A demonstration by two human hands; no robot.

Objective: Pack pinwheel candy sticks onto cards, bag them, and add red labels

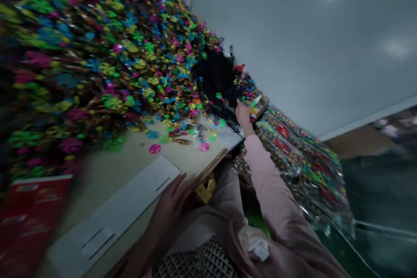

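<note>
The right hand [243,115] is up at the far end of the table, in a pink sleeve [273,182]; its fingertips [239,103] touch the edge of a big heap of bright plastic discs [130,61]; the fingers are close together, but I cannot tell if they are closed on a disc or not; just past the hand is a small brush [262,105], and next to the hand is a dark, fluffy lump [215,78] that lies on the heap; the heap is pink, green, blue and yellow, and it spreads over the far part of the table [107,182]; a few discs lie apart from it, like a pink disc [154,148] on the bare top; the left hand [169,202] is near the person's lap, open with its fingers spread, and it rests by a wood strip [211,167] at the table's edge; a yellow piece [205,189] sits just under that strip; a long white board [114,213] lies on the table beside the left hand; a red box [29,221] lies past the board; shiny clear bags of colored bits [293,160] lie to the right of the right arm; a white tissue [254,243] sits on the lap.
</note>
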